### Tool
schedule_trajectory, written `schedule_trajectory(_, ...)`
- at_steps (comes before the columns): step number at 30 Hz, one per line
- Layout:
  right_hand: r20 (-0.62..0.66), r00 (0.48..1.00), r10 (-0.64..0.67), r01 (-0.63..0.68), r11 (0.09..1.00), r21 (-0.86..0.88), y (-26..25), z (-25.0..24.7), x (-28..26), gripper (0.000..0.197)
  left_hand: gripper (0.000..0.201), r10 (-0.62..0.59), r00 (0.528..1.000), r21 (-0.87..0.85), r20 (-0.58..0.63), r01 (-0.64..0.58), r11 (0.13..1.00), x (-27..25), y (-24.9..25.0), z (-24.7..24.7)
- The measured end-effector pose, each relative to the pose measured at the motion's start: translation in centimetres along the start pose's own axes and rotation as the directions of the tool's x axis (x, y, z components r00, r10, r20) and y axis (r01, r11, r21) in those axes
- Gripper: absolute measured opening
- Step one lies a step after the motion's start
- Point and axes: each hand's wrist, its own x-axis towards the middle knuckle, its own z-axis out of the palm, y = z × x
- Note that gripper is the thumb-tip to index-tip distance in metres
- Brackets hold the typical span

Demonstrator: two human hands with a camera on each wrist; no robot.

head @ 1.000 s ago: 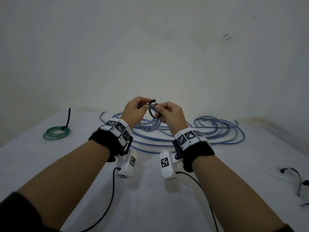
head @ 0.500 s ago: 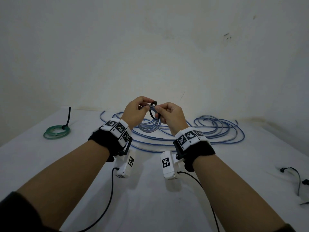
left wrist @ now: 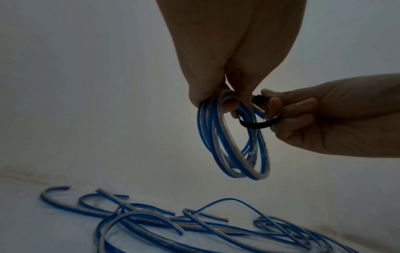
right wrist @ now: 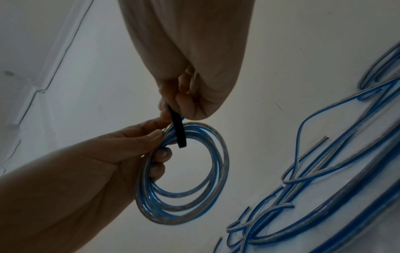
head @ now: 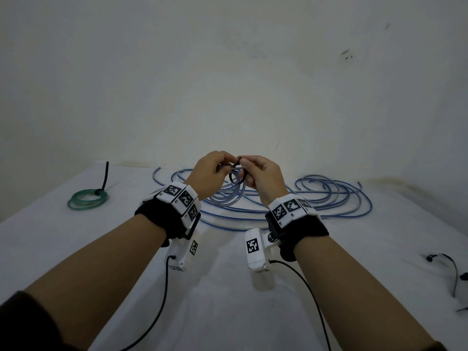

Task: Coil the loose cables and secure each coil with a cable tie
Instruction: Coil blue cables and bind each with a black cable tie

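A small coil of blue and clear cable [head: 229, 196] [left wrist: 233, 145] [right wrist: 184, 179] hangs in the air above the white table [head: 228, 287]. My left hand [head: 212, 171] [left wrist: 227, 97] [right wrist: 138, 142] grips the coil at its top. A black cable tie [head: 236, 174] [left wrist: 259, 122] [right wrist: 178, 130] loops around the coil's strands. My right hand [head: 255, 173] [left wrist: 281, 109] [right wrist: 179, 101] pinches the tie beside the left fingers. Both hands sit close together, fingers curled.
Several loose blue and clear cables [head: 329, 198] [left wrist: 173, 222] [right wrist: 324, 171] sprawl on the table behind the hands. A green coil [head: 87, 198] with a black tie lies at far left. Black cable ties [head: 450, 269] lie at the right edge. A white wall stands behind.
The tie's loop has drawn smaller around the coil, and my two hands have come closer together at the top of it.
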Motion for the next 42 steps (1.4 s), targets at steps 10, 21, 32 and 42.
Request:
schedule_trajectory(10,-0.06,0.998,0.025,-0.033,0.99,-0.137,-0.7,-0.3,0.6,0.017,0.023,0.032,0.999,0.02,-0.018,-0.032,0.999,0.1,0.5,0.1)
schedule_trajectory(21,-0.281,0.943,0.179,-0.21,0.974,-0.085,-0.4,-1.1,1.9,0.021,0.02,0.091,0.973,0.012,0.213,-0.096,0.995,-1.0,0.9,0.0)
schedule_trajectory(32,-0.146,0.984,0.104,-0.12,0.987,-0.102,0.1,-0.1,1.0,0.019,0.019,0.066,0.99,0.051,0.122,-0.072,0.996,-0.7,0.7,0.4)
schedule_trajectory(42,-0.221,0.968,0.117,-0.172,0.953,-0.251,0.5,-0.4,2.4,0.029,0.015,0.148,0.967,0.118,0.208,-0.175,0.977,-1.2,1.3,-0.3)
